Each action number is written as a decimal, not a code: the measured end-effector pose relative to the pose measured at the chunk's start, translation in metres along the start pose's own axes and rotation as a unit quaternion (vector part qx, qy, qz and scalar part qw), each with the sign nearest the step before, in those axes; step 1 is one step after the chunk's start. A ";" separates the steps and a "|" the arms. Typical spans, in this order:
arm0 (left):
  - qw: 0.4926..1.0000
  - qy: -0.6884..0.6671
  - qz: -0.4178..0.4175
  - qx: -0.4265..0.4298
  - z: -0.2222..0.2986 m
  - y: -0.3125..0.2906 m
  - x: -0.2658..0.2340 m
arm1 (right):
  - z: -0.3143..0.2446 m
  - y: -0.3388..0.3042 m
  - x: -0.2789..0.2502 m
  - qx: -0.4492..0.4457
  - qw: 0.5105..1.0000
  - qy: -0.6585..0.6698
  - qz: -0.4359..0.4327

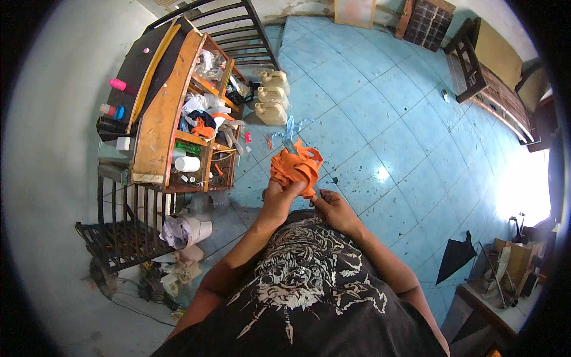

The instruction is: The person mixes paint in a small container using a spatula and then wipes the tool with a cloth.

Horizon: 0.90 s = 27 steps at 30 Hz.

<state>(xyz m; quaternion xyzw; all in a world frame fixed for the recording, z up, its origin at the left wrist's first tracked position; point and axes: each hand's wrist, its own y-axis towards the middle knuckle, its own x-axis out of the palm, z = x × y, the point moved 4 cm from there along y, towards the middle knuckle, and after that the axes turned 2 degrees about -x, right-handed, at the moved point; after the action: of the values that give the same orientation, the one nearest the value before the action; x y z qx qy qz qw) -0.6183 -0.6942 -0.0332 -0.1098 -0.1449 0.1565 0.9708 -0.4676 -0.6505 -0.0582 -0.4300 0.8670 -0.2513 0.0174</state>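
A crumpled orange cloth [295, 165] is bunched up in front of my body. My left hand [278, 202] is closed around its lower left side, with the thumb lying over the folds. At the cloth's lower right edge, my right hand [335, 209] has its fingers pinched together on a small end of the fabric. Some of the left fingers are hidden behind the bundle. Just beyond the cloth, bits of clear bluish plastic [290, 128] lie on the floor.
An orange-brown wooden cabinet [156, 113] with stuffed open shelves stands on the left, beside several beige jugs [271, 113]. Below it are a white bucket [198, 231] and a dark metal rack [128, 238]. Blue floor tiles [380, 131] carry scattered debris. A cluttered table [485, 306] is at lower right.
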 end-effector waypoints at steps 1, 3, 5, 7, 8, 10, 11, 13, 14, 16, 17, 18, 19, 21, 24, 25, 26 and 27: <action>0.998 0.049 0.028 0.038 0.011 -0.002 0.008 | -0.003 0.001 0.006 -0.038 0.999 0.018 0.012; 0.987 0.137 0.047 0.071 0.002 0.008 0.001 | -0.013 -0.005 0.009 -0.052 0.998 -0.032 0.005; 0.974 0.161 0.092 0.133 0.007 0.015 0.003 | -0.022 -0.010 0.010 -0.056 0.995 -0.087 -0.001; 0.978 0.096 0.146 0.116 0.013 0.026 -0.002 | -0.023 -0.012 0.009 -0.047 0.988 -0.146 -0.001; 0.978 0.062 0.171 0.106 0.016 0.033 -0.005 | -0.024 -0.014 0.009 -0.041 0.992 -0.123 0.001; 0.962 0.134 0.195 0.137 0.026 0.046 -0.010 | -0.023 -0.017 0.008 -0.026 0.996 -0.080 0.010; 0.934 0.186 0.237 0.189 0.041 0.048 -0.005 | -0.020 -0.021 0.007 -0.031 0.996 -0.083 0.009; 0.929 0.058 0.339 0.136 0.048 0.089 -0.093 | -0.008 -0.030 0.002 -0.045 0.995 -0.085 0.010; 0.931 -0.064 0.344 0.106 0.075 0.095 -0.130 | 0.000 -0.035 -0.001 -0.043 0.999 -0.027 0.004; 0.918 0.043 0.326 0.221 0.115 0.097 -0.184 | 0.014 -0.042 -0.014 -0.033 0.996 0.078 -0.009; 0.923 0.097 0.295 0.226 0.128 0.091 -0.158 | 0.013 -0.038 -0.012 -0.043 0.994 0.097 0.014; 0.925 0.150 0.263 0.231 0.138 0.080 -0.131 | 0.013 -0.037 -0.014 -0.016 0.987 0.159 -0.013; 0.933 0.197 0.244 0.177 0.126 0.078 -0.130 | 0.007 -0.036 -0.012 0.006 0.974 0.220 -0.049; 0.921 0.296 0.235 0.096 0.095 0.077 -0.131 | -0.012 -0.037 -0.003 0.053 0.939 0.324 -0.098; 0.902 0.298 0.257 0.178 0.071 0.070 -0.083 | -0.010 -0.033 -0.002 0.062 0.873 0.443 -0.196; 0.896 0.272 0.266 0.231 0.068 0.065 -0.065 | -0.008 -0.031 -0.003 0.055 0.851 0.474 -0.218; 0.917 0.241 0.235 0.213 0.060 0.061 -0.052 | -0.005 -0.029 -0.002 0.050 0.828 0.503 -0.242; 0.937 0.209 0.202 0.194 0.055 0.057 -0.039 | -0.004 -0.029 -0.002 0.045 0.803 0.532 -0.265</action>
<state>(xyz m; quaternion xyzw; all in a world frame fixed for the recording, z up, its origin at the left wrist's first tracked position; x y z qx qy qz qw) -0.6867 -0.6457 -0.0066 0.0233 0.1198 0.3482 0.9295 -0.4461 -0.6618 -0.0422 -0.4406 0.5802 -0.4741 -0.4944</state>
